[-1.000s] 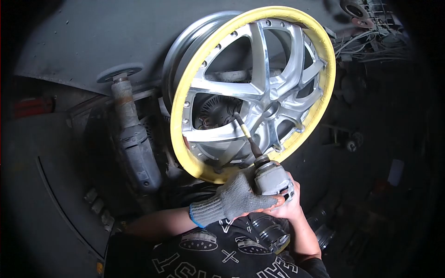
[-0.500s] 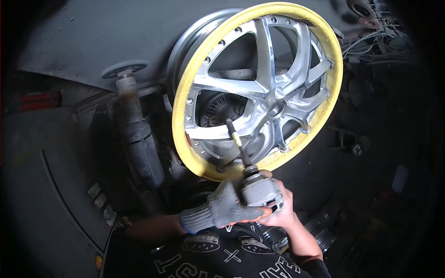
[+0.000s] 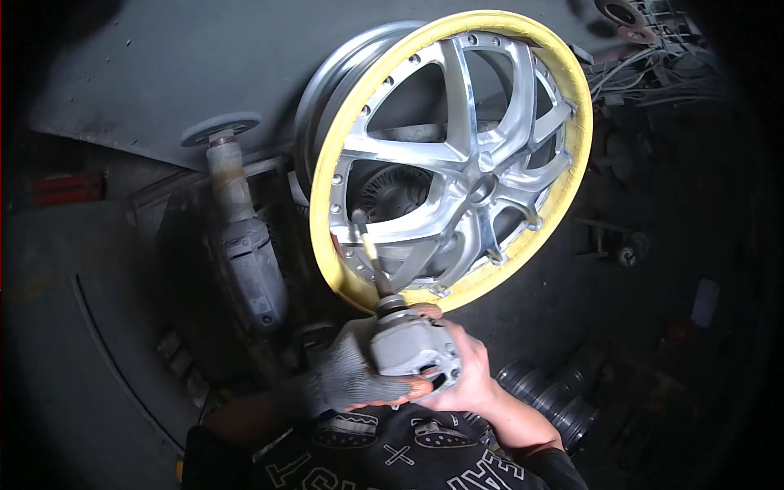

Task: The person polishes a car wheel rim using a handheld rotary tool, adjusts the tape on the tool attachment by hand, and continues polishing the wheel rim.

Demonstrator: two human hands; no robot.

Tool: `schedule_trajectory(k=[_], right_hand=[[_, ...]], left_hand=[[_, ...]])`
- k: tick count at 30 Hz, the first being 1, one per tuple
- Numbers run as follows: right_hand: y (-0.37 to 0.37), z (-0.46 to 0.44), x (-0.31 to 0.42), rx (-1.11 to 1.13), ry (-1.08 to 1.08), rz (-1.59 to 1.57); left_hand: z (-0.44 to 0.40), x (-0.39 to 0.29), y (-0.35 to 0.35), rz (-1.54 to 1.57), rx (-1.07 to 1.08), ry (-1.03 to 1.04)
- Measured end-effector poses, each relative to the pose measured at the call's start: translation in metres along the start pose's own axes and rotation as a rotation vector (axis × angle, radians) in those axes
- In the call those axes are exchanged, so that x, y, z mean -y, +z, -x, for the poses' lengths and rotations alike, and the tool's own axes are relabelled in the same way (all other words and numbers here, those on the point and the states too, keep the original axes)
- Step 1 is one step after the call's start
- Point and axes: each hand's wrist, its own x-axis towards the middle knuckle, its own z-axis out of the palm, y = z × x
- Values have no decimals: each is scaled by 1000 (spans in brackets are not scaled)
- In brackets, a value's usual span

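Observation:
An alloy wheel (image 3: pixel 462 98) with silver spokes stands tilted in front of me, its outer lip covered in yellow tape (image 3: pixel 576 175). Both my hands grip a die grinder (image 3: pixel 416 347) with a long narrow shaft. My left hand (image 3: pixel 351 371), in a grey glove with orange on the fingers, is closed round its left side. Bare, my right hand (image 3: pixel 469 376) wraps the right side and rear of the body. The shaft's slightly blurred tip overlaps the lower left spoke near the taped lip; whether it touches the metal I cannot tell.
Left of the wheel, a larger power tool (image 3: pixel 251 269) stands upright with a round disc (image 3: pixel 220 129) on top. Further wheels (image 3: pixel 551 400) lie low on the right. Tangled cables (image 3: pixel 629 77) hang at the upper right. A grey panel (image 3: pixel 163 65) rises behind.
My hands and the die grinder have moved left, and the shaft tip has shifted left along the spoke toward the taped lip. The view has shifted slightly.

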Motion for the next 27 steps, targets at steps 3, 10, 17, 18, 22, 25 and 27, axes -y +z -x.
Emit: schedule_trajectory(k=[3, 10, 17, 18, 22, 25, 27], right_hand=[[-19, 9, -21, -32, 27, -6], [-56, 12, -57, -84, 43, 27], [-64, 12, -65, -37, 55, 37], [-64, 12, -65, -36, 47, 30], [-55, 14, -60, 12, -7, -26], [-47, 3, -32, 78, -6, -88], [-35, 4, -33, 114, -13, -77]], left_hand=[[-20, 4, 16, -88, 38, -27], [-75, 34, 38, -17, 69, 9], [-86, 55, 40, 3, 48, 11], [-84, 56, 40, 0, 52, 47], [-58, 31, 44, 35, -36, -42], [-33, 40, 27, 8, -47, -56], [-17, 27, 24, 4, -96, -151]])
